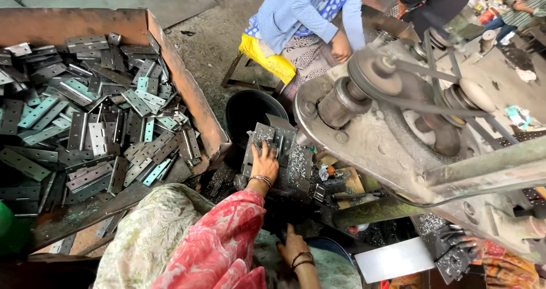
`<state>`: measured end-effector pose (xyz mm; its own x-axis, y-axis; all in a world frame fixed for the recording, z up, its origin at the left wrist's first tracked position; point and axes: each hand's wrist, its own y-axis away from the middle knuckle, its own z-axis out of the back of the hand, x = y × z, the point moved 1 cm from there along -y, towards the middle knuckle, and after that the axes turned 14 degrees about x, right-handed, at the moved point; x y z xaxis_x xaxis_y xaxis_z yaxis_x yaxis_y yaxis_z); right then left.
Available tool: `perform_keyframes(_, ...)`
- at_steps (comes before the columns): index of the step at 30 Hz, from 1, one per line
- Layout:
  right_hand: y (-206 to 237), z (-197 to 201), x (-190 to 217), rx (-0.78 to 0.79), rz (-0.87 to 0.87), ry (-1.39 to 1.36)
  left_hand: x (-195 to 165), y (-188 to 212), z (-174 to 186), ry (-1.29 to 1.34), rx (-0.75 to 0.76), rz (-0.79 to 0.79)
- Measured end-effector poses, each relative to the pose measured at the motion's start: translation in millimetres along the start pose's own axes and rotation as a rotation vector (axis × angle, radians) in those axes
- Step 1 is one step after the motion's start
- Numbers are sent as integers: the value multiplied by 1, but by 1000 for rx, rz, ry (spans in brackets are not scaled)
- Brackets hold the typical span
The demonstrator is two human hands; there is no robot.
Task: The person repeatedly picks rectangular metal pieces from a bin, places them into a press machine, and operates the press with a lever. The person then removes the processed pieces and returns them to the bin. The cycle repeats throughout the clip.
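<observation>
My left hand, in a red floral sleeve with a bangle at the wrist, lies on a small pile of dark metal hinge plates beside the machine, its fingers curled over one plate. My right hand, also with bangles, rests low near my lap on a dark surface next to a blue-rimmed container. Whether it holds anything is hidden.
A rusty metal bin at the left holds several grey and bluish hinge plates. A black bucket stands behind the pile. A belt-driven machine with pulleys fills the right. Another person in a blue top sits beyond.
</observation>
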<state>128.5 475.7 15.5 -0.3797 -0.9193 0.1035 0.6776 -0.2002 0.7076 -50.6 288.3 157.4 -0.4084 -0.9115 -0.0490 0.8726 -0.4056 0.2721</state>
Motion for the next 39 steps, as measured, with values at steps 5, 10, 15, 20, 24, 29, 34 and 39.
perform_keyframes(5, -6, -25, 4, -87, 34, -6, 3, -2, 1, 8, -18, -6)
perform_keyframes(10, -19, -70, 13, -207, -1, -107, 2, 0, 1, -24, -63, -6)
perform_keyframes(15, -17, -56, 9, -168, 25, -126, 2, 4, 3, 19, -53, -11)
perform_keyframes(20, -7, -16, -5, -73, 63, -20, 4, -4, 13, 13, -5, -12)
perform_keyframes(24, -10, -20, -2, -69, 30, -46, 3, -11, 23, 3, -23, 19)
perform_keyframes(29, -18, -58, 12, -238, 73, -149, 6, -11, 25, -4, -98, 16)
perform_keyframes(34, -15, -68, 19, -90, -93, -133, 4, 1, 18, -46, -64, -3)
perform_keyframes(39, -5, -39, 22, -62, 39, -52, 20, 33, -5, 50, -185, -95)
